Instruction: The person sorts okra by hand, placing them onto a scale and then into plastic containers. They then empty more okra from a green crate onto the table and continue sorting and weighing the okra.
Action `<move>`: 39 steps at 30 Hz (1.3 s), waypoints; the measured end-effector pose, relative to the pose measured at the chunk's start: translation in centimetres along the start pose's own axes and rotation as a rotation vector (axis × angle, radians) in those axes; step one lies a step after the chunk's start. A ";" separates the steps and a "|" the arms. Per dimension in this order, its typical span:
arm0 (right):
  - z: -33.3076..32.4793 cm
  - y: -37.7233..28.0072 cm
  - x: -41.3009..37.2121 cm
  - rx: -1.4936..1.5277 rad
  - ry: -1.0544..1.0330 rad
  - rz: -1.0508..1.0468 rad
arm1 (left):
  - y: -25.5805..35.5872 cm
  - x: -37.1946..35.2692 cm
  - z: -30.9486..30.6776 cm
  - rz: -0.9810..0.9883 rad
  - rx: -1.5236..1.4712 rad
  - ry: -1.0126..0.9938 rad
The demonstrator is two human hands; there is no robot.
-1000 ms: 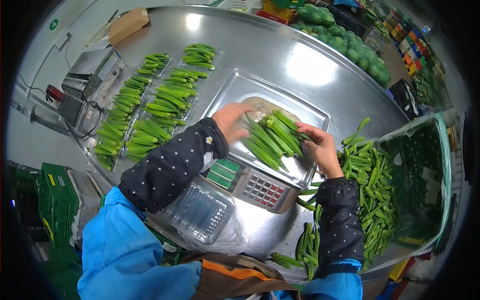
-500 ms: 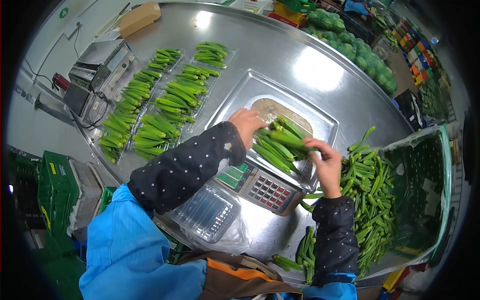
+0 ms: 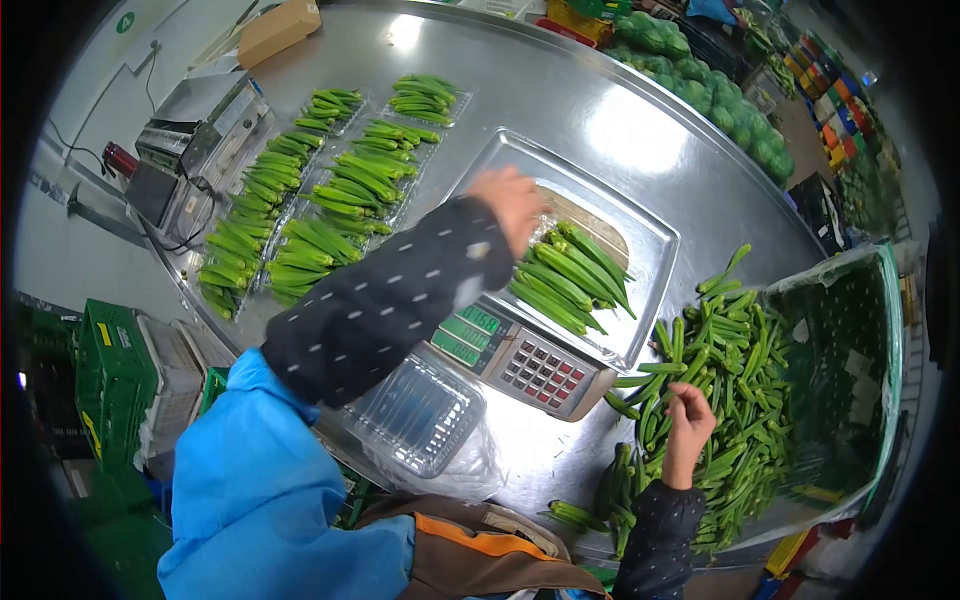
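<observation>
Half a second ago both of your hands were on the okra bunch (image 3: 570, 275) on the scale pan (image 3: 520, 160). Now neither is, so the pods lie on the pan on their own, side by side, slanting from upper left to lower right above the scale's display (image 3: 470, 335). Your left hand (image 3: 512, 205) has lifted to just past the bunch's upper left end, near it but apart. It is motion-blurred, so whether its fingers are curled or loose cannot be told. Your right hand (image 3: 690, 420) has dropped away from the pan to the loose okra pile (image 3: 745, 390) on the tabletop (image 3: 600, 110), well apart from the bunch. Its fingers are curled among the pods, though a grip on any pod cannot be made out.
</observation>
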State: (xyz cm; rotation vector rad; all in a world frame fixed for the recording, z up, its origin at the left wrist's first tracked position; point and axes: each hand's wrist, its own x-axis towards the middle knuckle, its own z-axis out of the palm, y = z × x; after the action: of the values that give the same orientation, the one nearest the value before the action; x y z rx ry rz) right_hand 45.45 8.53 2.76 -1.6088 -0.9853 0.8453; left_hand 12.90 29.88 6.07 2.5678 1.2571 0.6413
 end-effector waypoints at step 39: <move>-4.4 9.6 -9.0 -0.286 -0.065 -0.031 | 8.7 0.2 -3.7 -0.141 -0.775 0.200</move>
State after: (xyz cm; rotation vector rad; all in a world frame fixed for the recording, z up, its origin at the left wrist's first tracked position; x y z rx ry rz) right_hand 47.42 -2.75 -5.12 -1.8102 -1.2185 0.7651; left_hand 17.36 24.68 12.65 1.7981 0.9617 1.1098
